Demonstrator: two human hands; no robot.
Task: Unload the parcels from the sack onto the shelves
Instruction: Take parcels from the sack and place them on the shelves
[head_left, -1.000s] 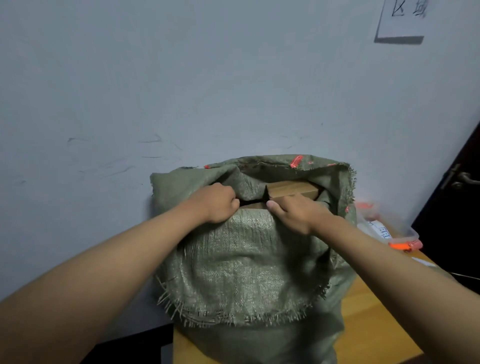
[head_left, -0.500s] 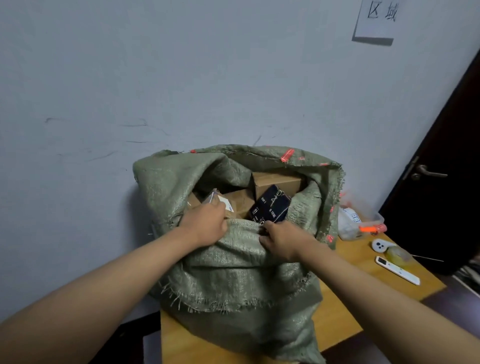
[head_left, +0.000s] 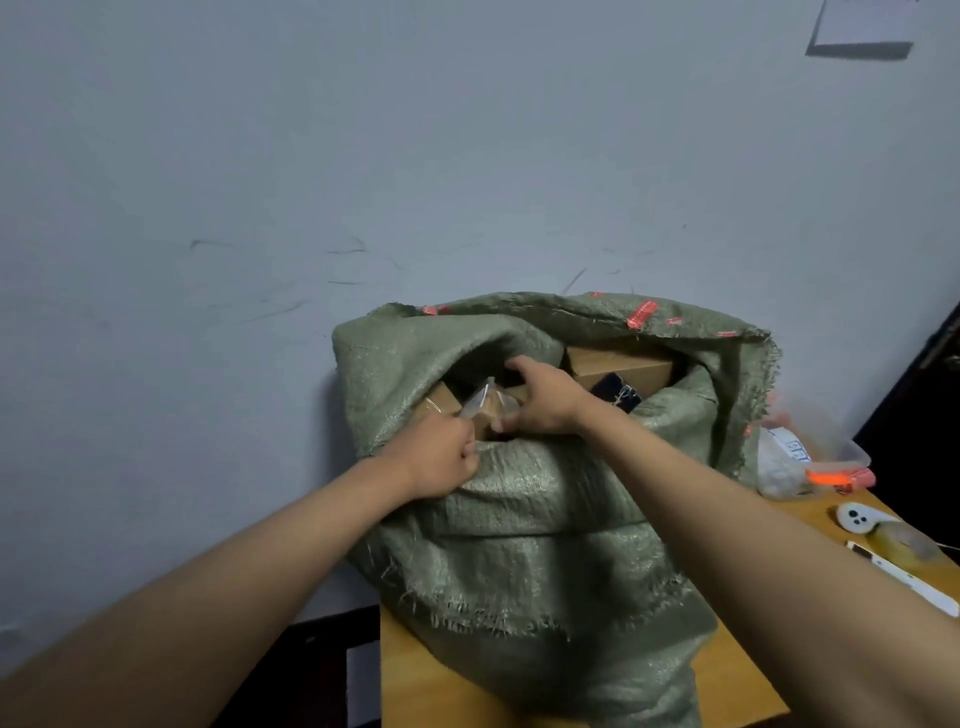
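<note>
The right hand (head_left: 540, 402) has left the sack (head_left: 545, 519) rim and now grips a brown box (head_left: 493, 410) inside; the left hand (head_left: 441, 457) still clutches the rim.

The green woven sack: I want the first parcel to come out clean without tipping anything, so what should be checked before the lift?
1. Mouth of the green woven sack folded open: ok, parcels show inside.
2. Left hand pinning the sack's front rim: ok, fingers curled into the fabric.
3. Right hand grip on the small brown cardboard box: ok, fingers and thumb curl round it.
4. Clear plastic bag lying against that box: not ok, it may drag out with it.
5. Large brown cardboard box and dark blue box clear of the lift: cannot tell.
6. Sack steady on the wooden table: cannot tell, its base is hidden.
</note>
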